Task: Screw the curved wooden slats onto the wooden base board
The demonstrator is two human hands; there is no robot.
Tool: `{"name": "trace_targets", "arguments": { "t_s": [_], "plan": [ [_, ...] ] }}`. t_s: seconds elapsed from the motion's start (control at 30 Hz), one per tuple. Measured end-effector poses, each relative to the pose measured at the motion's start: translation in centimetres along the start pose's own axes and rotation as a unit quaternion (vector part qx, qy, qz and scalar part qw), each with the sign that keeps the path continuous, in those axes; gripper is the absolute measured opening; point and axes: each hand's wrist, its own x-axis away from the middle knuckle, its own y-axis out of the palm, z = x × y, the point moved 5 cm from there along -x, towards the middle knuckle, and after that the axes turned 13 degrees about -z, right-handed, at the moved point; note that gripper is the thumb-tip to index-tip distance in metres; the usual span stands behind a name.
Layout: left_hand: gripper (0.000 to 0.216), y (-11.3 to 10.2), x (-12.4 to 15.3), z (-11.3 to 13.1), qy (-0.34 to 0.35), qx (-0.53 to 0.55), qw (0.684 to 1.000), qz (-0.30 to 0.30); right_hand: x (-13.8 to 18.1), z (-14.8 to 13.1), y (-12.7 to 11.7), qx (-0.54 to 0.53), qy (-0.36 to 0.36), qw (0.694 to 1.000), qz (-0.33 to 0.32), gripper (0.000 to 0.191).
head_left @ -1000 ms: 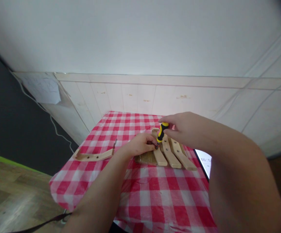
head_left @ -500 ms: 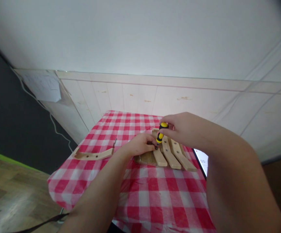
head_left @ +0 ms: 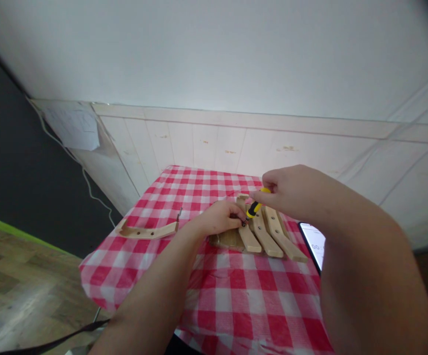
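Observation:
My right hand (head_left: 282,185) grips a yellow and black screwdriver (head_left: 254,209) by its handle. The screwdriver leans, its tip down at a hole in the nearest curved wooden slat (head_left: 250,240). My left hand (head_left: 221,217) is closed by that tip, thumb and fingers pinched together at the slat; what they hold is too small to make out. Two more slats with dark holes, a middle slat (head_left: 268,243) and a right slat (head_left: 288,242), lie alongside. Under the slats shows a brown flat piece (head_left: 227,240).
A loose curved slat (head_left: 147,231) with two holes lies to the left, a thin metal piece (head_left: 179,214) standing near its end. A phone (head_left: 313,242) rests at the right, partly behind my forearm. A red-and-white checked cloth (head_left: 232,291) covers the table, which stands against a wall.
The screwdriver has gone from nearly upright to a clear lean, its handle tipped right with my right hand. My left hand stays at the tip. The whole view has shifted slightly.

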Motion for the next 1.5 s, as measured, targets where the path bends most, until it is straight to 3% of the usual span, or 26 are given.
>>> {"name": "trace_targets", "arguments": {
  "t_s": [0.23,0.5,0.77,0.9,1.07,1.17,1.27,1.43,1.5],
  "plan": [
    [0.020,0.0,0.0,0.0,-0.006,0.011,1.000,-0.003,0.7,-0.9,-0.1,-0.060,-0.070,0.995,-0.028,0.028],
    [0.020,-0.1,0.1,0.0,-0.010,-0.013,1.000,0.006,0.2,0.4,0.3,0.015,0.023,0.999,-0.024,0.055],
    [0.020,0.1,0.0,-0.1,-0.004,0.032,0.999,0.004,1.1,-0.6,-0.2,-0.037,-0.035,0.997,-0.056,0.028],
    [0.021,0.1,0.1,0.0,-0.005,0.022,1.000,0.012,1.2,-0.4,0.0,-0.009,-0.029,0.998,-0.053,0.031],
    [0.021,0.0,0.1,-0.2,-0.013,-0.005,1.000,0.010,0.6,0.7,0.5,0.035,0.053,0.995,-0.076,0.048],
    [0.022,0.0,0.0,-0.3,-0.008,-0.002,1.000,0.010,0.5,0.1,0.1,0.014,0.028,0.998,-0.047,0.043],
    [0.021,0.1,-0.1,-0.5,-0.005,0.009,1.000,0.006,0.8,-0.9,-0.1,-0.022,-0.029,0.998,-0.045,0.024],
    [0.020,0.2,-0.1,-0.3,0.003,0.005,1.000,0.004,1.2,-0.8,0.1,-0.009,-0.026,0.998,-0.058,0.022],
    [0.020,0.1,-0.1,-0.3,0.001,-0.002,1.000,0.007,0.9,-0.2,0.2,0.009,-0.003,0.999,-0.049,0.035]
  ]
}}
